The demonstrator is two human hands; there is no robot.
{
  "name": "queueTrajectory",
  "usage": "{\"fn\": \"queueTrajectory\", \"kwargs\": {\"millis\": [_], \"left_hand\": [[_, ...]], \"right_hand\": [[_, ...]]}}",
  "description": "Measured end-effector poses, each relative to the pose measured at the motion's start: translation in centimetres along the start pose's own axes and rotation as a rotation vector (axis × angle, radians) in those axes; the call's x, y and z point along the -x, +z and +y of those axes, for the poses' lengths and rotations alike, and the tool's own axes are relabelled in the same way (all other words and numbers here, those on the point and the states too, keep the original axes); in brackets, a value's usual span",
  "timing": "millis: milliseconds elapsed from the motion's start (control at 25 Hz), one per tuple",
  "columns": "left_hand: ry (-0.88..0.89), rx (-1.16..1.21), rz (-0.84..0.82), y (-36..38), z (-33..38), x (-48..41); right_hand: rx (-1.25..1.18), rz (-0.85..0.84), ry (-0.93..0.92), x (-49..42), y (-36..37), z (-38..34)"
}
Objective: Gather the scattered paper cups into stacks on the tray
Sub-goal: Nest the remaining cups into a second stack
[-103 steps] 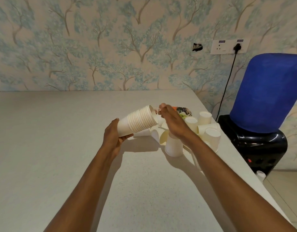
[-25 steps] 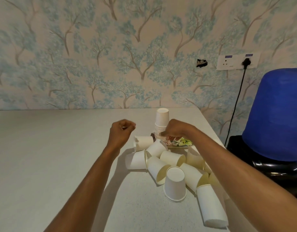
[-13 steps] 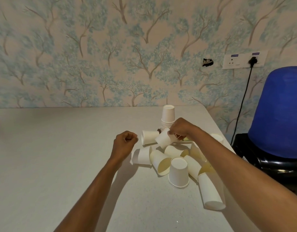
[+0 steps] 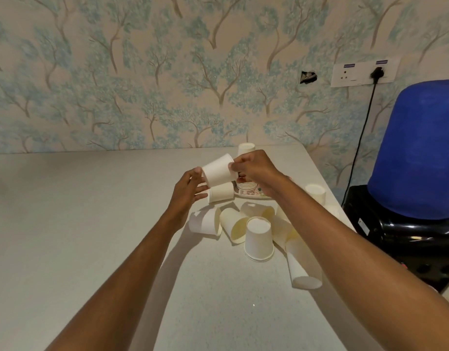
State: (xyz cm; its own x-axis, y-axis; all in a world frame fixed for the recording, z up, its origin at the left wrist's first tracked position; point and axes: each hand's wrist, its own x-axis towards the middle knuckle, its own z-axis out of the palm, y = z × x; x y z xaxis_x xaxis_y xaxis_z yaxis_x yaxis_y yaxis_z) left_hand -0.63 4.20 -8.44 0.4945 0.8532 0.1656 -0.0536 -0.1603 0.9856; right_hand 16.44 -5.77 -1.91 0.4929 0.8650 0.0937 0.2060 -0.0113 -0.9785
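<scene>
step: one paper cup (image 4: 219, 172) lifted off surface (image 4: 79, 224), clamped between right hand (image 4: 253, 171) and left hand (image 4: 186, 191) | stack (image 4: 246, 150) on tray (image 4: 252, 195) near far right corner | loose cups (image 4: 258, 238) scattered before tray | next: probably nest cup on stack, rim aligned

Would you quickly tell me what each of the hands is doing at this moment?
Left hand: fingers on the base end of the lifted paper cup, supporting it.
Right hand: closed on the same cup's rim end.
</scene>
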Motion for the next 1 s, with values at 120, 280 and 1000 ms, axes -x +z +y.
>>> {"fn": "queueTrajectory", "kwargs": {"millis": [120, 280, 1000], "left_hand": [[0.024, 0.066, -0.079, -0.3, -0.1, -0.5], [-0.022, 0.239, -0.147, -2.2, -0.8, -1.9], [-0.145, 0.392, -0.291, -9.6, -5.4, -9.0]], "right_hand": [[0.058, -0.044, -0.026, -0.1, 1.9, 0.1], [-0.020, -0.076, -0.049, -1.4, 3.5, 0.0], [1.393, -0.253, -0.233, -9.1, 7.7, 6.9]]}}
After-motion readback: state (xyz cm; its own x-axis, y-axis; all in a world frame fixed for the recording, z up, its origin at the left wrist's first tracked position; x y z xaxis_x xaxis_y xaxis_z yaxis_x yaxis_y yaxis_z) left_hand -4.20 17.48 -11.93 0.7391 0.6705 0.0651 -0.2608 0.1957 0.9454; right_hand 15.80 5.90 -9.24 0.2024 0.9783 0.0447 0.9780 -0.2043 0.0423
